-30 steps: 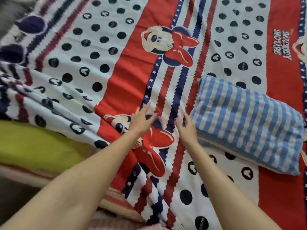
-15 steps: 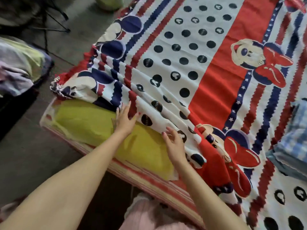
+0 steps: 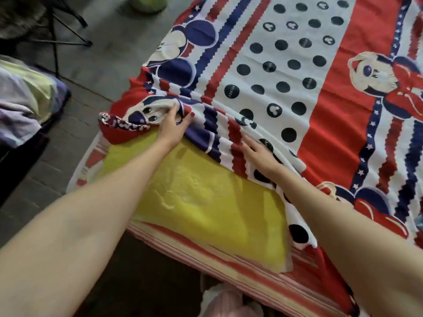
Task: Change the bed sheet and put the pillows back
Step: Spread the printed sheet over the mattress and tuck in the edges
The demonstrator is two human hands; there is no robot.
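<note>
The sheet (image 3: 286, 72) is spread across the upper right, its bunched corner gripped by the left hand (image 3: 170, 128) at centre while the right hand (image 3: 258, 154) lies flat on the folds — an uneven pull could leave the yellow mattress (image 3: 206, 202) exposed.

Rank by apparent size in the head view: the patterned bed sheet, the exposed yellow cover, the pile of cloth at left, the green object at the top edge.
1. Patterned bed sheet.
2. Yellow cover.
3. Pile of cloth, cut off by the frame.
4. Green object, farthest away and mostly out of frame, so its true size is unsure.
</note>
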